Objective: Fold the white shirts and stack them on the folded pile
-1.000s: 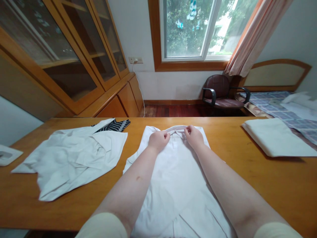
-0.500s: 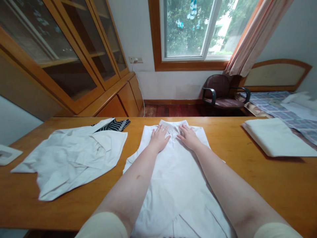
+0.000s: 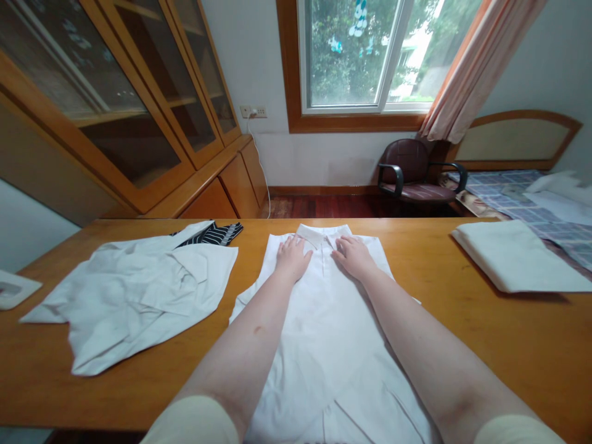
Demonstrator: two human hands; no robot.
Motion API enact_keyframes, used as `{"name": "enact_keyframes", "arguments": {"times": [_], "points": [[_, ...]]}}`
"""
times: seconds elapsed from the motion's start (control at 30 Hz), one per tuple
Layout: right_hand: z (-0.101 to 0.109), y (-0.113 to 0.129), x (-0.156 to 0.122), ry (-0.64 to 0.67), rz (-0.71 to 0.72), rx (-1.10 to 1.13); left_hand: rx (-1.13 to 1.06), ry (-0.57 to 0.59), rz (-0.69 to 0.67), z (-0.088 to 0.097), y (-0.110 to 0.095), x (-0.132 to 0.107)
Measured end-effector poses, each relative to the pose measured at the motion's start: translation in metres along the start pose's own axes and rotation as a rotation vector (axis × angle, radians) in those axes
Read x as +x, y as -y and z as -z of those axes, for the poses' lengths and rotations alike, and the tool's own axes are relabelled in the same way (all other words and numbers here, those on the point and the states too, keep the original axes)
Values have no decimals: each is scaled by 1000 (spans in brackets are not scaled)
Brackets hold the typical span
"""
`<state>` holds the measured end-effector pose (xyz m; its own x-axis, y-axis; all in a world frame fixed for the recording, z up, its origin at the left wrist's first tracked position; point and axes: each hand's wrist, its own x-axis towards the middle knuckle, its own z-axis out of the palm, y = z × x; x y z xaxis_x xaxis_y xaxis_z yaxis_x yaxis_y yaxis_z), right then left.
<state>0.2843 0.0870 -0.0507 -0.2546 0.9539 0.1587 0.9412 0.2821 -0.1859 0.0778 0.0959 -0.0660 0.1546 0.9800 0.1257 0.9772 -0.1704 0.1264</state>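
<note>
A white collared shirt (image 3: 330,320) lies front up on the wooden table, its collar (image 3: 324,235) toward the far edge. My left hand (image 3: 294,258) rests flat on the shirt just below the left side of the collar, fingers stretched out. On the other side of the front placket, my right hand (image 3: 354,256) lies on the cloth under the right collar point, its fingers slightly bent and apart. Neither hand grips the fabric. The lower end of the shirt runs out of view between my forearms.
Left of the shirt lies a crumpled white garment (image 3: 134,296) with a black striped cloth (image 3: 215,234) beside it. A folded white cloth (image 3: 522,256) sits at the table's right. Beyond the table (image 3: 185,364) stand a chair (image 3: 411,169) and a glass-door cabinet (image 3: 185,160).
My left hand has slid slightly left and down, off the collar onto the shirt's shoulder area. The right hand has shifted a little downward, leaving more of the collar exposed.
</note>
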Motion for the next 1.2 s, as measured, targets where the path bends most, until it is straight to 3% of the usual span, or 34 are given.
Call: {"name": "enact_keyframes", "arguments": {"times": [0.23,0.47,0.57,0.67,0.77,0.97,1.07,1.2], "points": [[-2,-4,0,-25,-49,5,2,120,94,-3,10,2],[-8,-5,-1,52,-42,-3,0,124,101,0,9,3],[-5,-4,-1,9,-39,3,1,71,121,4,8,3],[-4,-6,0,-46,-199,-23,-2,35,132,6,8,3],[-7,-11,1,20,-369,-46,3,98,134,4,9,3],[-12,-19,1,131,-497,-56,13,140,140,2,10,2],[-11,-19,1,156,-473,-66,10,140,140,2,10,2],[-7,-19,0,208,-317,-52,7,150,138,1,9,2]]}}
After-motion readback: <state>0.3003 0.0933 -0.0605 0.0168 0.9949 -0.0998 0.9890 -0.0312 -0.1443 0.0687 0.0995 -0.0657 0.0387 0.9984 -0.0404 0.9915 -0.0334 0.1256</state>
